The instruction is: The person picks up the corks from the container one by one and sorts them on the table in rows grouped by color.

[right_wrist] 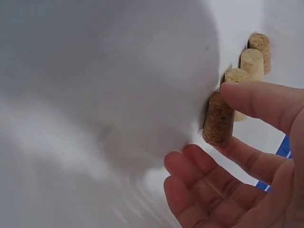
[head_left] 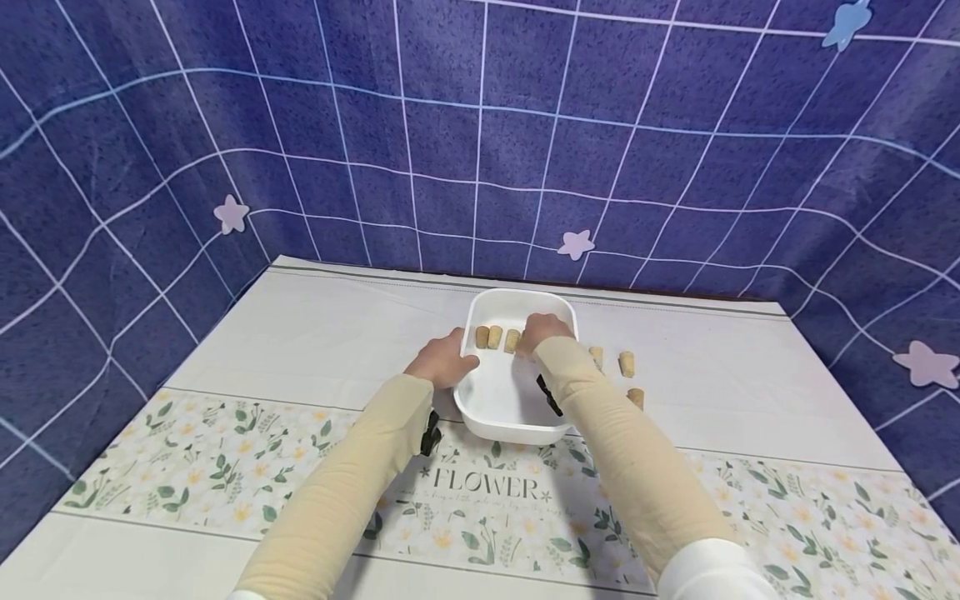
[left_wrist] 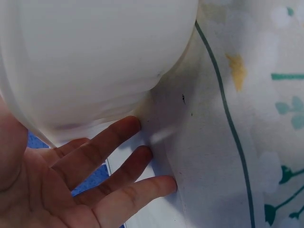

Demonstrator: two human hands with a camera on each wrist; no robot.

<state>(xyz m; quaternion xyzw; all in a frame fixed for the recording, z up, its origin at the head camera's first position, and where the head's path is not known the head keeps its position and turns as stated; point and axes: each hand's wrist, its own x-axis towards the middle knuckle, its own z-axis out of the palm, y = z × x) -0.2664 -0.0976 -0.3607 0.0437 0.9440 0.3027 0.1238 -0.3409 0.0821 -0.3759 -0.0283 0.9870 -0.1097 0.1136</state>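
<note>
- Head view: the right hand (head_left: 546,333) is inside the white box (head_left: 510,396), just to the right of a row of three corks (head_left: 495,337); these have their long axes pointing away from the person. What its fingers hold is hidden here. Three loose corks (head_left: 627,364) lie outside, beyond the right wall, so the right hand is the nearer one to them also.
- Left wrist view: the left hand (left_wrist: 95,175) has its fingers spread and nearly straight along the outer wall (the head view shows the thumb over the rim), so it holds the box and no cork.
- Right wrist view: a dark cork (right_wrist: 219,121) is pinched between thumb and one finger, the other fingers half bent. It is at the near end of the row, its long axis roughly parallel with its neighbours.
</note>
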